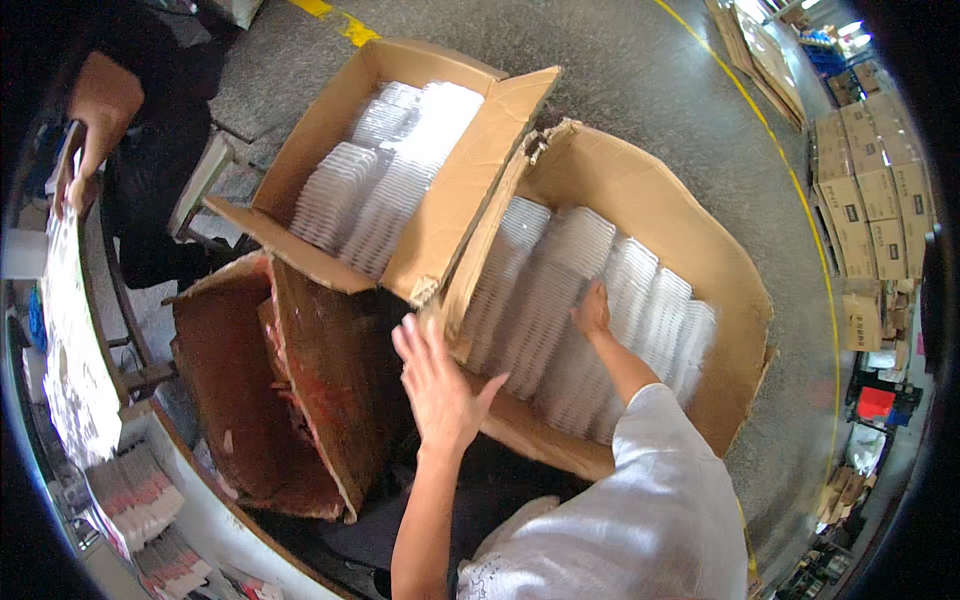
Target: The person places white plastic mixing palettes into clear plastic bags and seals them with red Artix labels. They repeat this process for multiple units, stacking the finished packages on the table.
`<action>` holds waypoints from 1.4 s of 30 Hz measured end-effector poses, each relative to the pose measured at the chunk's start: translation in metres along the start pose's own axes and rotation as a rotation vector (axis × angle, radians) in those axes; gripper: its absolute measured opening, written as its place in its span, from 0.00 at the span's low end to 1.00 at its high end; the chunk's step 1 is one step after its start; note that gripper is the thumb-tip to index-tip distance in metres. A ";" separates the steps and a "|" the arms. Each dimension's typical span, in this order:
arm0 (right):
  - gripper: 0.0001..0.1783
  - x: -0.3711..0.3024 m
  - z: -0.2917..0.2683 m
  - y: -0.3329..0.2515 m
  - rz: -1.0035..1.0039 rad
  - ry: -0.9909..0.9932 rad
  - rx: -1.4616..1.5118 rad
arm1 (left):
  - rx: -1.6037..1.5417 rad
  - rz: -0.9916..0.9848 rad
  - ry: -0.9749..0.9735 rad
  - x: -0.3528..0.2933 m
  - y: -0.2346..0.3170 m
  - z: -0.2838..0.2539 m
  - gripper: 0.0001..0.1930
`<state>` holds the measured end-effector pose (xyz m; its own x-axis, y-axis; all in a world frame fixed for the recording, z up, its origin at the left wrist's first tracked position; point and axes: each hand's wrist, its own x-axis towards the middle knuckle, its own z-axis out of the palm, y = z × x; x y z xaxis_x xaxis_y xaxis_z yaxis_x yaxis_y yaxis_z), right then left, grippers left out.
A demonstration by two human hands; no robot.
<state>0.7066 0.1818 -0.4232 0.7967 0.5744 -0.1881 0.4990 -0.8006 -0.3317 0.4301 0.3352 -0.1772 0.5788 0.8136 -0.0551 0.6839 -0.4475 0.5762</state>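
A large cardboard box [640, 180] right of centre holds several rows of thin, translucent plastic pieces [540, 330], stacked tightly. My right hand [593, 310] reaches in over those rows, its thumb apart from its fingers. The fingertips lie against the stacks and are partly hidden, and I see nothing gripped. By the box's near left corner, my left hand [440, 390] is raised with fingers spread and holds nothing. A second cardboard box [440, 240], just beyond it, is also filled with rows of translucent plastic pieces [410, 150].
An open, worn box with a reddish-brown inside [250, 390] stands at left. Another person's hand [85, 185] is by a bright white sheet [75, 340] at far left. A bench edge [230, 500] runs along the lower left. Stacked cartons [870, 200] line the right side.
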 end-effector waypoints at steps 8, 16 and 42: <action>0.52 0.114 0.017 -0.014 0.105 -0.020 -0.552 | 0.287 0.004 -0.079 0.036 -0.020 0.078 0.35; 0.52 0.162 -0.004 -0.014 0.030 -0.318 -0.729 | 0.174 0.072 -0.026 0.039 -0.031 0.083 0.37; 0.54 0.001 -0.278 -0.213 -0.443 -0.585 0.909 | -0.629 0.003 -0.056 -0.024 -0.047 -0.039 0.55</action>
<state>0.6961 0.3059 -0.0955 0.2176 0.9535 -0.2084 0.0772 -0.2296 -0.9702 0.3667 0.3509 -0.1708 0.6140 0.7846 -0.0854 0.3002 -0.1321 0.9447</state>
